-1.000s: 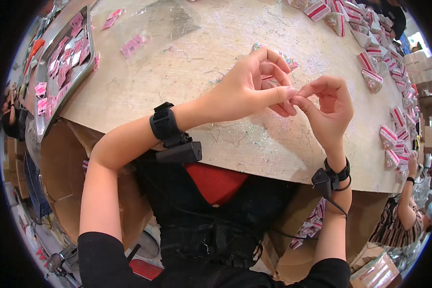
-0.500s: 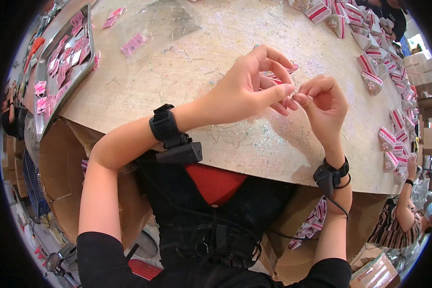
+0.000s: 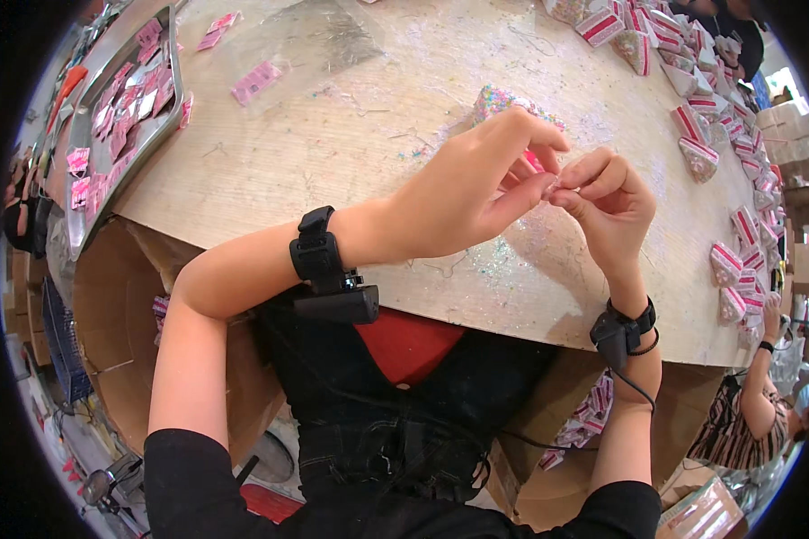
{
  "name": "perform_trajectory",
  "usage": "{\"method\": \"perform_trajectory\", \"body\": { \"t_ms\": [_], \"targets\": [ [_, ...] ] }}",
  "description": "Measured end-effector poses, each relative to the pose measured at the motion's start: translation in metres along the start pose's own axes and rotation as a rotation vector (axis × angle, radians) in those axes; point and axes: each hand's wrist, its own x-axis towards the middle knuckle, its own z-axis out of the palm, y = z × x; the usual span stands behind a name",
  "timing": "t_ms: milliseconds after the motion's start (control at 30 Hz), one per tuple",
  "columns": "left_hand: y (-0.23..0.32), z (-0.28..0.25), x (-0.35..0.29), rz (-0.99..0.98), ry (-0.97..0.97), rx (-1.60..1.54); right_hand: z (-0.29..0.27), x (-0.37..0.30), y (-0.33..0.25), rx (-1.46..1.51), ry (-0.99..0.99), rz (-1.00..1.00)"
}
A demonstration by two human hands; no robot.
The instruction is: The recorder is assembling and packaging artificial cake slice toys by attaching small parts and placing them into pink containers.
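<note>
My left hand (image 3: 481, 184) is closed round a cake-slice-shaped piece, mostly hidden behind its fingers. A top edge covered in pastel beads (image 3: 512, 104) sticks out above the knuckles, and some pink shows between the fingers. My right hand (image 3: 607, 202) pinches thumb against forefinger, right at the left thumb and fingertips. Whatever tiny thing lies in that pinch is too small to make out. Beneath both hands, glitter (image 3: 496, 260) and small beads are scattered over the pale wooden table (image 3: 306, 198).
Many pink-and-white cake-slice pieces (image 3: 697, 153) line the table's right side. A metal tray (image 3: 173, 99) of pink cards stands at the far left, near a clear plastic bag (image 3: 306, 45). Thin wire hooks (image 3: 454, 267) lie about. Cardboard boxes (image 3: 108, 305) flank my lap. Another person (image 3: 755, 404) works at right.
The left hand has turned and shifted slightly nearer, so the piece's beaded top now shows above it. The right hand stays pinched at the left fingertips.
</note>
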Motion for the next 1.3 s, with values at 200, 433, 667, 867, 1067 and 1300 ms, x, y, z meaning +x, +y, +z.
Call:
{"method": "perform_trajectory", "body": {
  "t_ms": [200,433,667,867,1067,1300],
  "targets": [
    [-0.004,-0.004,0.003,0.167,-0.041,0.214,-0.005,-0.001,0.003,-0.047,-0.086,-0.024],
    [-0.001,-0.007,0.006,0.375,0.014,0.295,0.005,0.002,-0.003,0.120,-0.037,0.069],
    [-0.007,-0.009,0.008,0.450,0.031,0.367,-0.006,-0.005,-0.004,0.064,-0.177,0.234],
    [-0.003,-0.003,0.010,0.373,0.066,0.419,-0.004,-0.003,-0.020,-0.218,-0.260,0.284],
    [-0.010,-0.008,0.008,0.418,-0.091,0.437,-0.005,0.000,-0.013,-0.344,-0.344,0.095],
    [-0.011,-0.009,0.010,0.379,-0.075,0.450,-0.004,-0.001,-0.017,-0.369,-0.316,0.102]
  ]
}}
